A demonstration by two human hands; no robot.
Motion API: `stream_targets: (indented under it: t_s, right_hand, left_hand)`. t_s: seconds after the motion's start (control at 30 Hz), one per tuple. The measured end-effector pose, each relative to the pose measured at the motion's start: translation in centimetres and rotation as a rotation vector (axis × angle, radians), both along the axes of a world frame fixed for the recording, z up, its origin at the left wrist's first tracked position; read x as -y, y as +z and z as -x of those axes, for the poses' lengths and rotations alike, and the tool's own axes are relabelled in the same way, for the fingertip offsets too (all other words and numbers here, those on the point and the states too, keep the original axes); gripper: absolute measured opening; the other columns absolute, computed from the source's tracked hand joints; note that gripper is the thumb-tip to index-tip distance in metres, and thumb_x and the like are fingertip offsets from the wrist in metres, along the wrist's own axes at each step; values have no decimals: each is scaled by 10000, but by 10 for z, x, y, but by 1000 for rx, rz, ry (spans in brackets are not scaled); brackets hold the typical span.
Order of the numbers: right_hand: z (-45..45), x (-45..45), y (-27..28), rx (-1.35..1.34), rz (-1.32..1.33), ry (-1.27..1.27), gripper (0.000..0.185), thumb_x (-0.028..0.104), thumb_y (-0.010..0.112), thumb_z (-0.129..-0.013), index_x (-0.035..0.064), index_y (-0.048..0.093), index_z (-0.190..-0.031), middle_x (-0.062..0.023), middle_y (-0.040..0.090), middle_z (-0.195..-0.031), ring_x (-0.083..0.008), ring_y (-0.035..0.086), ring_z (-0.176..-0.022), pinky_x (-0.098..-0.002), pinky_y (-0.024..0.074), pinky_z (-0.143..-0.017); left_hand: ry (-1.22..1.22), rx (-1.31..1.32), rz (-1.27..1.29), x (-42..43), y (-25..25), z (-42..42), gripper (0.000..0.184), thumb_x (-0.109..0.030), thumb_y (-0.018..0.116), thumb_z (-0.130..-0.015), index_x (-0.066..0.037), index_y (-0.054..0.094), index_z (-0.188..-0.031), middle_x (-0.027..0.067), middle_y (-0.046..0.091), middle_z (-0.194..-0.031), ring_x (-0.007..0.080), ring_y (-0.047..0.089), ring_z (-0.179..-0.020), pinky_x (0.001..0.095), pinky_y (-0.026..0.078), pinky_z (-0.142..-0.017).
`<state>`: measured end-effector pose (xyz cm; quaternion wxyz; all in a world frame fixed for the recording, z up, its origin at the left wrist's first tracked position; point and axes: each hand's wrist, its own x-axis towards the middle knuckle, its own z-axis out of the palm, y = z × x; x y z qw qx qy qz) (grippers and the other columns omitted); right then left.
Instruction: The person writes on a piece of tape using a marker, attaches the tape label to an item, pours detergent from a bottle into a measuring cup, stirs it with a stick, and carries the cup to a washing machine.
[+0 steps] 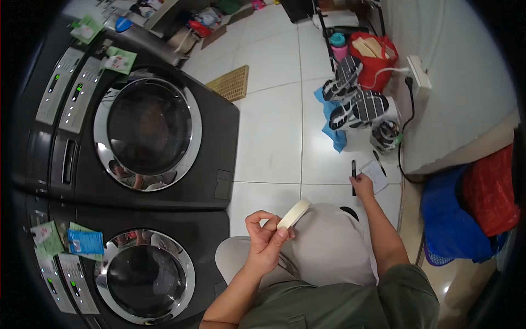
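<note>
- In the head view, a room with a white tiled floor [268, 131] is shown, bounded along its left edge by two dark washing machines [213, 123] and along its right edge by a pale wall [466, 82].
- On both machines, green digits are lit on the panels, and small packets [85, 241] are hung over the fronts.
- By the left hand [266, 241], a pale roll of tape [296, 213] is pinched between thumb and fingers; it is held up in front of the knee, above the light trousers [334, 241].
- By the fingers of the right hand [364, 185], a black marker [354, 170] is grasped near the floor's right edge; whether it is lifted clear of the tiles cannot be told.
- Just beside that hand, a white notepad [376, 174] is laid on the floor.
- Farther along the right edge, two sneakers [364, 108] are propped with their patterned soles exposed, near a blue cloth [335, 131].
- Behind them, a red bag [378, 68] and a pink bottle [339, 52] are placed close together.
- Beyond the wall's near corner, a blue bag [452, 214] is set beside red material [491, 183].
- Near the machines, a yellow woven panel [230, 83] is seen at the floor's left edge.
</note>
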<state>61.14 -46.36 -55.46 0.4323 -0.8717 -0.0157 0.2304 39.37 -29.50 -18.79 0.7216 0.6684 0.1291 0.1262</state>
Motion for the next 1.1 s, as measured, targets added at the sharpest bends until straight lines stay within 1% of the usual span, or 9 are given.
stream_targets:
  t_s: [0.1,0.2,0.33,0.5,0.73,0.87,0.93,1.03,1.1]
  right_hand:
    - [2,18,152,-358,-857,-208,224,231,685,-914,15,642,-957,-39,627,-695,-119,596,-591,-247,447,-502]
    - [20,40,268,-295,-1086,-57,184,190,675,-923,19,644,-986,-62,655,-722,-99,596,-558,-213,421,-472]
    - [61,41,341,-245,-1077,129,179,134,690,-906,7,640,-1023,-79,667,-746,-107,616,-572,-215,449,-490]
    - [114,25,370,-250,-1056,250,128,102,685,-909,19,625,-988,-22,642,-795,-64,600,-672,-209,459,-563]
    - [142,27,371,-51,-1097,373,61,66,664,-904,26,618,-902,-19,609,-753,-72,570,-628,-215,456,-568]
    - [110,47,364,49,-1590,-28,40,53,625,-895,26,621,-925,-53,603,-715,-101,546,-541,-221,455,-493]
    - [98,53,369,44,-1640,-89,112,65,605,-910,8,611,-1007,-79,628,-777,-118,586,-607,-236,490,-561]
    - [133,19,357,-48,-1286,195,234,37,663,-890,-6,594,-1109,-104,661,-901,-135,631,-777,-265,514,-702]
    - [151,12,343,-197,-1254,152,211,25,701,-858,15,601,-1044,-58,652,-875,-96,613,-766,-242,498,-689]
  left_hand:
    - [-93,-122,-466,-18,13,8,89,-78,581,-965,-60,643,-1026,34,506,-876,136,447,-816,270,394,-789]
    - [-36,-166,-558,3,29,1,154,-85,622,-927,-56,686,-1065,23,451,-887,135,423,-835,260,375,-788]
    - [-43,-99,-804,27,35,-3,327,-152,737,-843,-93,672,-1158,38,408,-911,165,432,-847,269,397,-731]
    - [-90,-177,-812,38,25,8,223,-254,693,-892,-70,649,-1011,113,463,-932,289,463,-871,386,388,-807]
    - [-381,-119,-451,13,27,34,243,-271,657,-923,-30,623,-928,78,434,-883,227,448,-812,325,382,-752]
    - [-455,-160,-208,-16,26,55,329,-332,646,-935,-8,608,-892,45,416,-860,166,427,-799,276,370,-710]
    - [-459,-139,-237,-21,16,67,352,-351,640,-938,-3,608,-886,41,414,-857,161,416,-788,269,359,-697]
    - [-430,-36,-434,-11,5,75,375,-367,631,-938,2,619,-871,45,426,-868,162,409,-764,264,333,-664]
    - [-393,-45,-346,-17,-4,81,331,-326,639,-931,1,606,-898,63,411,-857,187,414,-762,283,350,-665]
